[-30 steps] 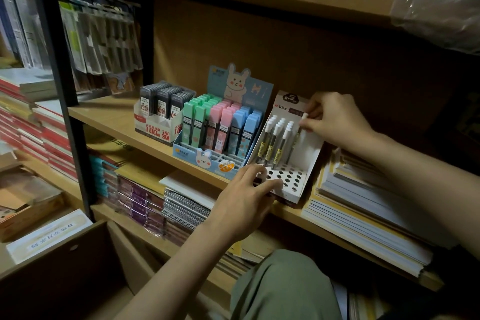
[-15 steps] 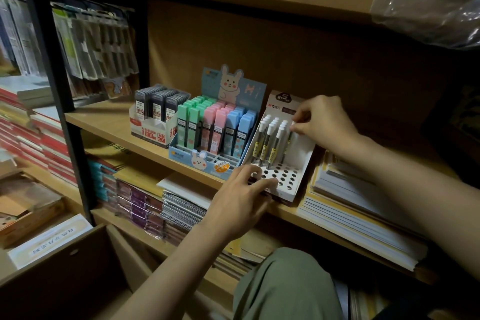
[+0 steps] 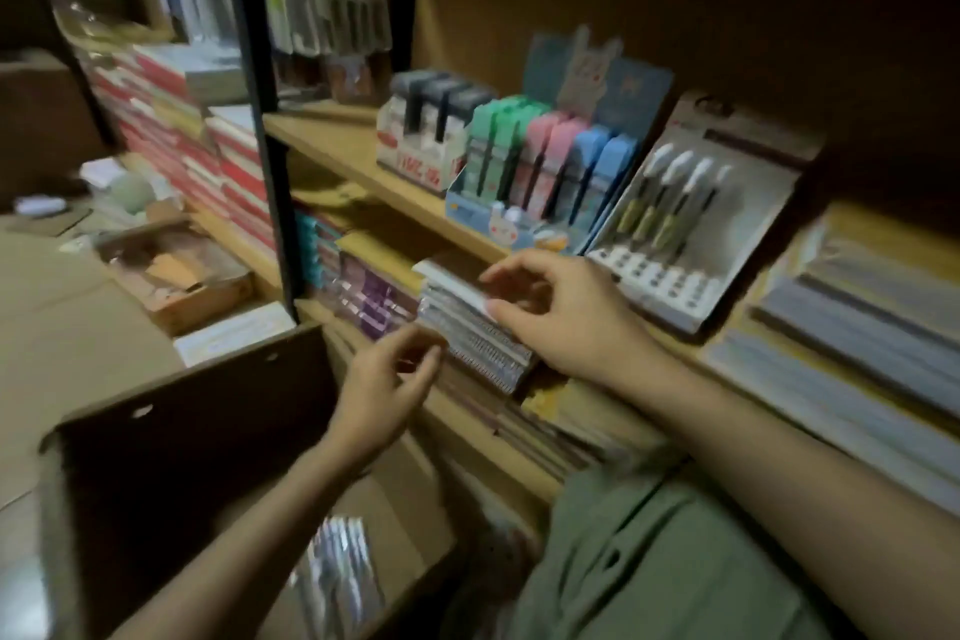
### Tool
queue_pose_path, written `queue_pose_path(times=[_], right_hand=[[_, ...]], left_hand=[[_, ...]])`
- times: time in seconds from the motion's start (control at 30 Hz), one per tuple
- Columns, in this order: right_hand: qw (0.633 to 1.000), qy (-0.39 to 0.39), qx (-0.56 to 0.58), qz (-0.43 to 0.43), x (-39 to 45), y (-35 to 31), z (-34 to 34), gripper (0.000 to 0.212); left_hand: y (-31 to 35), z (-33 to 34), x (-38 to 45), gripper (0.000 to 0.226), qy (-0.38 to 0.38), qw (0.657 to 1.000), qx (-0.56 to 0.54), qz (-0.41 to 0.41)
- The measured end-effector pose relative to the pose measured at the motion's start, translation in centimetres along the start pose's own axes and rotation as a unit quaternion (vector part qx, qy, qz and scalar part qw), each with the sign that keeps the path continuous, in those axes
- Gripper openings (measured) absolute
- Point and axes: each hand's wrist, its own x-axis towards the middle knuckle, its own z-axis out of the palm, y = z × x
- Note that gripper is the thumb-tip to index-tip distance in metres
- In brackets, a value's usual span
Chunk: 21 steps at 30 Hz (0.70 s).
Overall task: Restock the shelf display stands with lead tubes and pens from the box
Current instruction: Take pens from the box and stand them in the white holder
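Note:
The view is motion-blurred. A white pen stand (image 3: 675, 296) holds several pens (image 3: 670, 198) on the middle shelf. Left of it is a blue rabbit-print stand (image 3: 498, 218) full of green, pink and blue lead tubes (image 3: 545, 156), then a small box of dark lead tubes (image 3: 431, 120). An open cardboard box (image 3: 182, 431) sits low at the left, with a shiny clear packet (image 3: 337, 566) inside. My left hand (image 3: 384, 390) hovers above the box with loosely curled fingers and nothing visible in it. My right hand (image 3: 561, 312) hangs in front of the shelf edge, also holding nothing.
Spiral notebooks (image 3: 472, 333) are stacked on the lower shelf behind my hands. Paper pads (image 3: 857, 327) lie right of the pen stand. A black upright post (image 3: 260, 120) divides the shelving. Red-edged books (image 3: 228, 161) and a small wooden tray (image 3: 176, 276) sit at the left.
Both hands have left the pen stand and dropped down and left toward the cardboard box. The camera has swung left and down, bringing the box into view.

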Motion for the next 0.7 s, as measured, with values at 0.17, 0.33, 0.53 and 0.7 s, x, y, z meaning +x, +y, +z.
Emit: queue_pose_path(times=[0.17, 0.33, 0.53, 0.7], right_hand=[[0.974, -0.195, 0.060, 0.101, 1.5, 2.4, 16.6, 0.020], [0.904, -0.342, -0.031, 0.255, -0.7, 8.4, 29.4, 0.039], [0.810, -0.446, -0.155, 0.346, -3.8, 13.3, 36.4, 0.057], [0.804, -0.419, -0.167, 0.387, -6.1, 15.2, 39.5, 0.065]], left_hand=[[-11.3, -5.1, -7.4, 0.020, 0.115, 0.891, -0.010, -0.439], [-17.8, -4.2, -13.5, 0.018, 0.100, 0.793, -0.026, -0.601], [-21.5, 0.0, -17.7, 0.018, -0.024, 0.720, -0.013, -0.693], [-21.9, 2.6, -18.0, 0.054, -0.009, 0.731, 0.074, -0.678]])
